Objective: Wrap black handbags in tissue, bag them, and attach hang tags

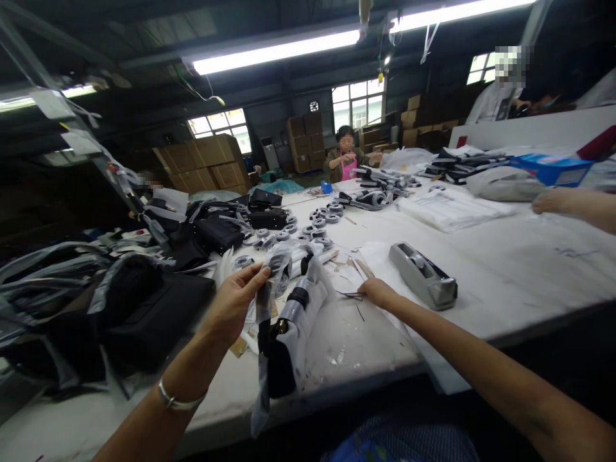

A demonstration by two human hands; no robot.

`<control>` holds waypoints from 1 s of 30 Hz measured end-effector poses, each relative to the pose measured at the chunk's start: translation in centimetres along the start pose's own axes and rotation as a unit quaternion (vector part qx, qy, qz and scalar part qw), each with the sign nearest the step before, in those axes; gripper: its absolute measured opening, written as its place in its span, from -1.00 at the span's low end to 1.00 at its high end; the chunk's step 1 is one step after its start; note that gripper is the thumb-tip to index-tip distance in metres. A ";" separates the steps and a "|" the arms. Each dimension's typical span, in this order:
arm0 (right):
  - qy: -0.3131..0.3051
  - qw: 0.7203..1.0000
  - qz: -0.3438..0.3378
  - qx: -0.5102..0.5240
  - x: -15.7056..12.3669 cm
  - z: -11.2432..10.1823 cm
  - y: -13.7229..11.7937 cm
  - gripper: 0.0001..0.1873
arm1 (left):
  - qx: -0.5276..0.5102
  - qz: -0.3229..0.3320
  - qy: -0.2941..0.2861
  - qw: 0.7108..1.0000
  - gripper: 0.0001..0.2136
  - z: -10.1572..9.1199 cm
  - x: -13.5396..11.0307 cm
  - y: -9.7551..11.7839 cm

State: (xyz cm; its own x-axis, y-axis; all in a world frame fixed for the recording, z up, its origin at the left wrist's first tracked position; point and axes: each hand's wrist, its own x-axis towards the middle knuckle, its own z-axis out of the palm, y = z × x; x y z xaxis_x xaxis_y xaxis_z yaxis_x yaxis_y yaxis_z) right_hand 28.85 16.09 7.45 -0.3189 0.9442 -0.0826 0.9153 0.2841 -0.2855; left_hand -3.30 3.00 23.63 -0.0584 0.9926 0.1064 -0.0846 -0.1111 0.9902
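A black strap (280,369), partly sheathed in pale film, is grasped by the left hand (233,301) between thumb and fingers, at the near edge of the white table (505,256). By the right hand (378,293), a thin piece (350,294) is pinched at the fingertips, just above the tabletop; what it is cannot be told. Between and beyond the hands, the surface is littered with paper scraps (346,264). The right side is hemmed in by a grey tape dispenser (423,276), set near the right forearm on white sheeting. The left side is crowded by large black bags (149,308) with wrapped handles, heaped near the left forearm. Farther up the table, coiled straps (317,224) are scattered, and behind them more wrapped straps (375,189) are piled. A flat white stack (452,208) and a blue box (551,168) are seen to the right, where a co-worker's arm (582,206) is stretched over the table. The far end is occupied by a person in a pink apron (350,168), with cartons (202,160) stacked behind to the left.
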 end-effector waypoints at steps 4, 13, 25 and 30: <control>0.052 0.998 0.016 0.030 -1.1 -1.0 -0.7 -0.85 | -0.009 0.000 0.005 1.000 -0.62 -0.3 -0.2 -0.2; 0.147 0.911 -0.089 0.375 -6.1 -5.3 -8.8 -0.59 | -0.026 -0.033 0.021 0.999 -0.67 -0.3 -0.2 -0.5; 0.014 0.847 -0.143 0.511 -6.3 -8.1 -17.0 -0.53 | 0.037 0.040 -0.044 0.998 -0.64 1.7 -2.1 -0.2; -0.072 0.772 -0.152 0.612 -6.4 -8.6 -17.8 -0.52 | 0.051 0.045 -0.045 0.997 -0.60 1.7 -2.4 0.3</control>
State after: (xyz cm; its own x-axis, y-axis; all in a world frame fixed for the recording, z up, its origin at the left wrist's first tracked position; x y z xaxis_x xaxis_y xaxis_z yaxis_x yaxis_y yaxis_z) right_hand 16.73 6.47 21.24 -0.5779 0.8114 0.0870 -0.0990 0.0361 -0.9944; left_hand -1.53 0.68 23.78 0.0286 0.9798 0.1979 0.0196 -0.1985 0.9799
